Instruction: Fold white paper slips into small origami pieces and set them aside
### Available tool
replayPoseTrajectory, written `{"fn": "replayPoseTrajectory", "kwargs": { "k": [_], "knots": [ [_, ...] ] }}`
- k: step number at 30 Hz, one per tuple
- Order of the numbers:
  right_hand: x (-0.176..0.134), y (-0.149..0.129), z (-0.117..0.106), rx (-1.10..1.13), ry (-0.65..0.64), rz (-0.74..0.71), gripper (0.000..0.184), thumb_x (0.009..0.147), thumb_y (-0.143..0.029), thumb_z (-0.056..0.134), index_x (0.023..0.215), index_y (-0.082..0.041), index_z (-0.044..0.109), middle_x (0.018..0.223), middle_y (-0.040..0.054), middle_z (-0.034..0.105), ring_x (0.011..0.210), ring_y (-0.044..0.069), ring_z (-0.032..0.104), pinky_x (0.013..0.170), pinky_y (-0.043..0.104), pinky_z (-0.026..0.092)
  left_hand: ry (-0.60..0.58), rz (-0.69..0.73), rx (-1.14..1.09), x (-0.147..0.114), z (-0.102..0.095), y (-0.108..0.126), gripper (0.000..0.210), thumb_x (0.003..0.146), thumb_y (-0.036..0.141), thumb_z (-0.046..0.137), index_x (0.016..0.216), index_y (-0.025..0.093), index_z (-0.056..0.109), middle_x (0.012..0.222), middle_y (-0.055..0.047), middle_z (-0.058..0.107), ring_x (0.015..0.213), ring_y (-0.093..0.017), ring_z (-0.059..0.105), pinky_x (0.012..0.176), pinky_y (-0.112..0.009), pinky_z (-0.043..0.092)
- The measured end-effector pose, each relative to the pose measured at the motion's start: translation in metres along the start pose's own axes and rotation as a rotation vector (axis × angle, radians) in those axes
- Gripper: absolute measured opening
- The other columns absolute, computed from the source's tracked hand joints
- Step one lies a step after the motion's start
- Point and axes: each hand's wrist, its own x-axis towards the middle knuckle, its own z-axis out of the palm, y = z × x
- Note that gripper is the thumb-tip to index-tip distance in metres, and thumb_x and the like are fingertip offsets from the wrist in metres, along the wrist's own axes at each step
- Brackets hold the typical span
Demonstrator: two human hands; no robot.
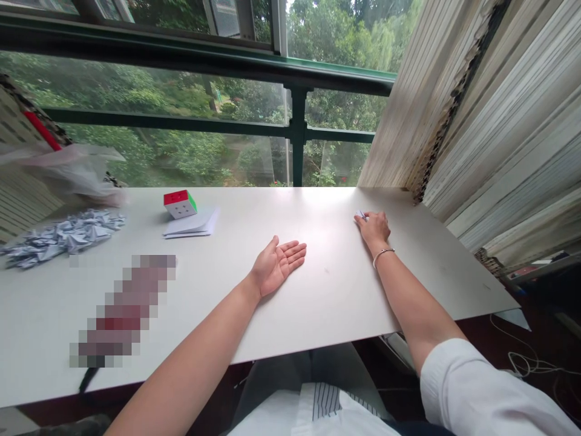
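small white piece (360, 214) pinched in right hand (376, 228), toward the surface's (327, 312) back-right corner. left hand (279, 266) open, palm up, left of it, nearer front edge. long axis: can't tell.

Paper piece (360, 214) in your right hand (376, 227): white
Your bracelet (379, 257): silver
Your sleeve (449, 375): plain white
Your shirt (272, 415): white, with a grey panel (325, 401) of dark stripes
Tabletop (336, 315) before you: white
Cube (180, 204), far left: red top, white face towards you, green right side
Folded sheets (204, 222), far left: white
Paper pile (72, 237), left: pale blue-grey
Pixelated item (127, 303), near left: mauve blocks, dark red band, black tip
Window frame (298, 133): dark green
Curtain (512, 109), right: cream with fine darker stripes
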Motion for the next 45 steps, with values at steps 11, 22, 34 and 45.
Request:
{"fn": "replayPoseTrajectory", "kwargs": {
  "k": [11,22,34,45],
  "knots": [
    [0.001,-0.002,0.001,0.0,-0.027,-0.002,0.046,0.086,-0.055,0.057,0.115,-0.022,0.07,0.118,0.016,0.052,0.112,0.031,0.052,0.091,0.042,0.044,-0.006,-0.007,0.0,0.0,0.0,0.0,0.062,0.097,0.051,0.032,0.134,0.003,0.045,0.142,-0.027,0.048,0.127,-0.028,0.054,0.107,-0.041,0.044],
    [0.021,0.01,-0.023,0.328,0.261,0.161,0.054,0.097,-0.05,0.032,0.115,-0.011,0.065,0.103,0.0175,0.065,0.094,0.026,0.061,0.082,0.038,0.046,-0.01,-0.009,0.001,0.0,0.0,0.0,0.06,0.097,0.051,0.033,0.133,0.004,0.046,0.142,-0.026,0.048,0.127,-0.027,0.054,0.107,-0.041,0.044],
    [-0.026,-0.011,-0.023,0.699,0.269,-0.081,0.05,0.094,-0.046,0.034,0.105,-0.01,0.068,0.09,0.0119,0.069,0.08,0.02,0.062,0.072,0.03,0.046,0.048,0.027,0.043,-0.006,0.004,-0.001,0.044,0.097,0.044,0.042,0.121,0.009,0.055,0.131,-0.023,0.059,0.116,-0.024,0.062,0.102,-0.039,0.048],
    [-0.099,-0.08,-0.018,0.558,-0.567,-0.532,0.022,0.085,-0.034,0.057,0.091,-0.021,0.074,0.074,0.0025,0.069,0.064,0.015,0.057,0.06,0.026,0.041,0.483,0.424,1.059,-0.022,-0.018,0.034,0.013,0.078,0.021,0.061,0.086,0.021,0.072,0.1,-0.01,0.073,0.112,-0.03,0.06,0.106,-0.042,0.039]
  ]
}}
